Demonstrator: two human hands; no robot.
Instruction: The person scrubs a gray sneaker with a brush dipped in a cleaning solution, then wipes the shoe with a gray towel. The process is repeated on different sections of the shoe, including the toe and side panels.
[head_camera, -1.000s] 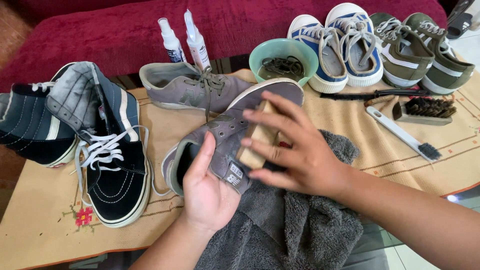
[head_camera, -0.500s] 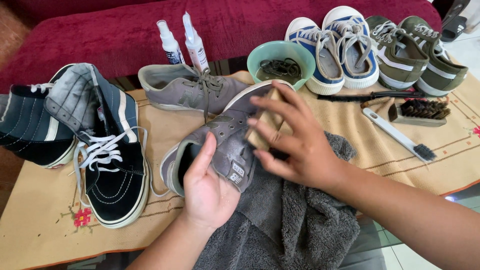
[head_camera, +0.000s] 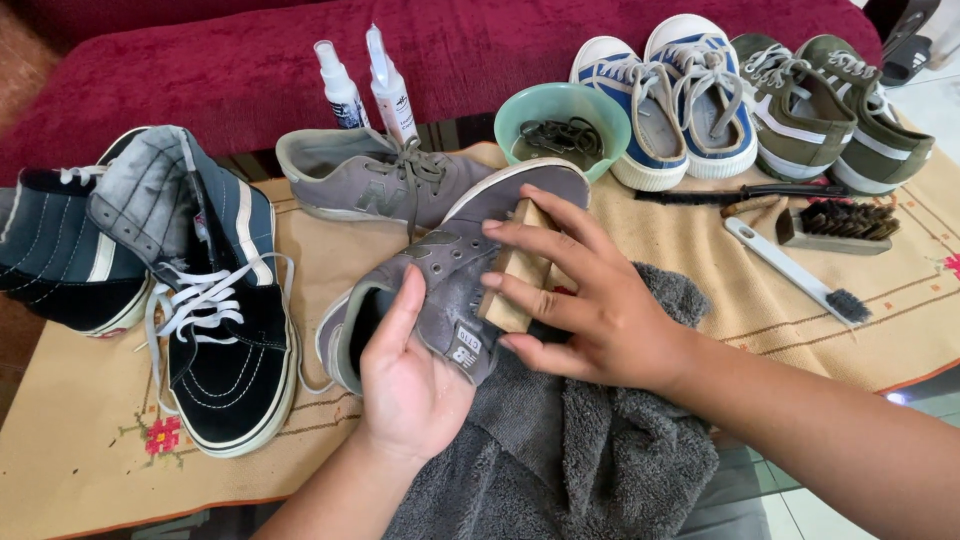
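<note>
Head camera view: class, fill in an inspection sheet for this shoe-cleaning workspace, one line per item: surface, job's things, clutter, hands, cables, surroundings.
Surface: tan embroidered cloth on a table, with a grey towel at the near edge.
Job's things: grey suede sneaker on the towel; wooden brush block pressed against its side.
Clutter: matching grey sneaker, dark high-top pair, two spray bottles, green bowl holding dark laces, blue pair, olive pair, three brushes.
Hands: left hand cups the sneaker's heel; right hand grips the block.
Cables: nothing seen.
Surroundings: red sofa behind; tiled floor at right.
</note>
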